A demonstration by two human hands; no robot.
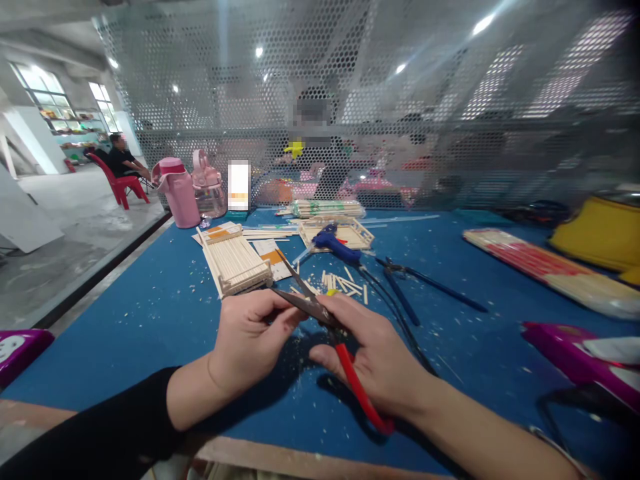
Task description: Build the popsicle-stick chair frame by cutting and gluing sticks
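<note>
My right hand (385, 353) grips a pair of scissors with red handles (359, 393). Their dark blades stand apart and point up and left, towards my left hand (247, 333). The thumb and fingers of that hand are pinched together right by the lower blade; what they hold is hidden or too small to tell. Just beyond lies a small slatted structure of wooden sticks (235, 259). Short cut sticks (345, 285) are scattered past the scissors. A blue glue gun (340, 248) rests partly over a shallow tray-like frame of sticks (364, 239).
Blue-handled pliers (403, 293) and a black cord lie right of centre. Farther right are a packet of sticks (540, 267), a yellow container (595, 230) and a purple object (575, 353). Pink bottles (181, 197) stand at the back left, before a perforated metal screen (240, 100).
</note>
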